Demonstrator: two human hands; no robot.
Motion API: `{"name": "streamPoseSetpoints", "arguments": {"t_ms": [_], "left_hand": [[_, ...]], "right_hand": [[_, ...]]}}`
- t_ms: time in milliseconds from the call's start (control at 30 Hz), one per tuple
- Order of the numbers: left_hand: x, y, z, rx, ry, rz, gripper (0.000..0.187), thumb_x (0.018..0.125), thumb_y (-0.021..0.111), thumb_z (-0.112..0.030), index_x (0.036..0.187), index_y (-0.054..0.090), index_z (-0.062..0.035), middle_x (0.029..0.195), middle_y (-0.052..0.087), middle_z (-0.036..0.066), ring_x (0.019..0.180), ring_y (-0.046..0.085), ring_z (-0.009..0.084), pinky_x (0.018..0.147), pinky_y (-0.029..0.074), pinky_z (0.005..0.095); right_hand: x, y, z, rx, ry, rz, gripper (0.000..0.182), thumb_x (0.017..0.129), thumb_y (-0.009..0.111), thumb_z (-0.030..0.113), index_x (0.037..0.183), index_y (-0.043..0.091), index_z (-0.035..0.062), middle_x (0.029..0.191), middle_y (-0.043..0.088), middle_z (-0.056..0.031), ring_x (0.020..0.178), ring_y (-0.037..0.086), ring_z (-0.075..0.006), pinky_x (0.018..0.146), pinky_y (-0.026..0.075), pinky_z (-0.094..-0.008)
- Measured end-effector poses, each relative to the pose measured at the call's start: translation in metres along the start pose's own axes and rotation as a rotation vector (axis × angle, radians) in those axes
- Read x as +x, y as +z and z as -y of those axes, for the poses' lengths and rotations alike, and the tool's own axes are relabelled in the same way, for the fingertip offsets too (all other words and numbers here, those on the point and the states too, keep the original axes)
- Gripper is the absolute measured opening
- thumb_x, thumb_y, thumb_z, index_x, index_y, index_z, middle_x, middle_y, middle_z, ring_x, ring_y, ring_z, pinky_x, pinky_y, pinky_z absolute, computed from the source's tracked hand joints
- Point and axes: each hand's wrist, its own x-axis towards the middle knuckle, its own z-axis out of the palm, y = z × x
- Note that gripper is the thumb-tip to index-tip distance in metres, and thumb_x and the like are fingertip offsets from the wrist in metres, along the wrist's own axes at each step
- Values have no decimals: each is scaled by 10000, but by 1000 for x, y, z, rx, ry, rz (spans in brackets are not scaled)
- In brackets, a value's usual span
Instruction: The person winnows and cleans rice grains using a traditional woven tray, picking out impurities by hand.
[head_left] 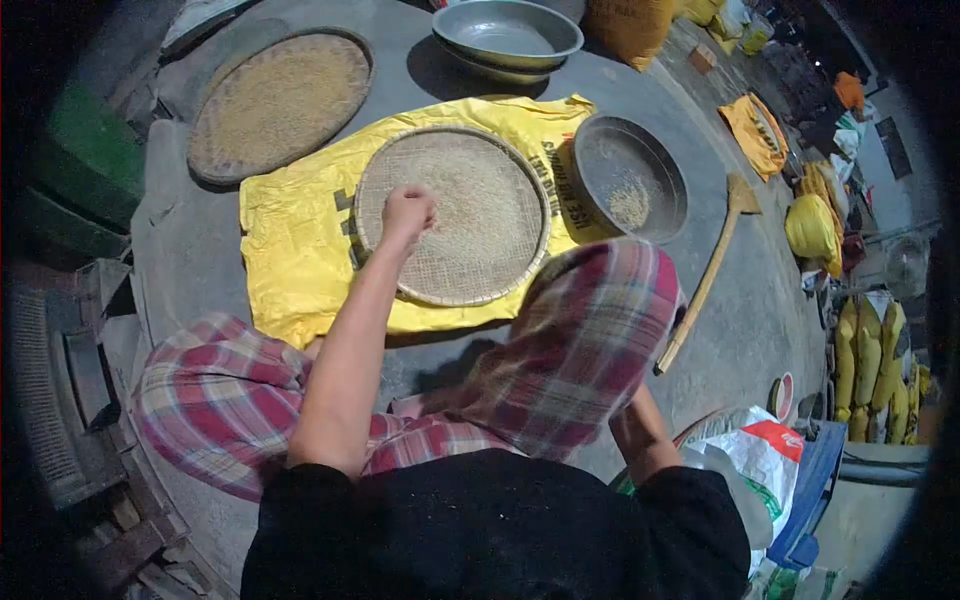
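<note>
My left hand [408, 212] is closed above the left part of a round woven winnowing tray [470, 285]. Whatever its fingers pinch, if anything, is too small to make out. Pale grain [475, 200] is spread thinly over the tray, thickest around its middle. Beneath the tray lies a yellow plastic sack [285, 260] with dark printing. My right forearm [648, 432] reaches down behind my raised right knee, which hides the hand. A dark metal pan [612, 150] with a small heap of grain [630, 205] stands right of the tray.
A second woven tray [285, 95] of browner grain sits at the back left. Stacked metal basins [508, 35] stand at the back. On the right lies a wooden-handled tool [712, 265]. A white bag [740, 460] is near my right side, and a green container [85, 150] stands left.
</note>
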Motion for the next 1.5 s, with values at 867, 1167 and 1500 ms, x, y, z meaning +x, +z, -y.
{"name": "streamPoseSetpoints", "arguments": {"t_ms": [867, 1167, 1500], "left_hand": [[-32, -139, -208, 1178, 739, 787, 248, 880, 491, -197, 1089, 551, -77, 875, 583, 101, 794, 522, 292, 687, 395, 409], [-21, -141, -218, 1134, 203, 919, 182, 754, 578, -218, 872, 635, -93, 901, 594, 133, 868, 539, 319, 798, 404, 421], [-38, 12, -181, 1473, -121, 957, 459, 794, 504, -420, 890, 642, 7, 913, 616, 241, 850, 602, 370, 747, 446, 463]], "right_hand": [[36, -137, 163, -23, -344, 234, 249, 776, 532, 169, 969, 641, 55, 1031, 589, -118, 933, 536, -282, 800, 393, -389], [1, -143, 162, 28, -155, 184, 238, 835, 440, 154, 954, 600, 26, 933, 589, -131, 893, 529, -307, 811, 392, -406], [-96, -142, 257, -84, 785, -87, 399, 881, 347, 361, 1069, 578, 96, 1064, 575, -229, 1001, 528, -418, 883, 396, -492]]}}
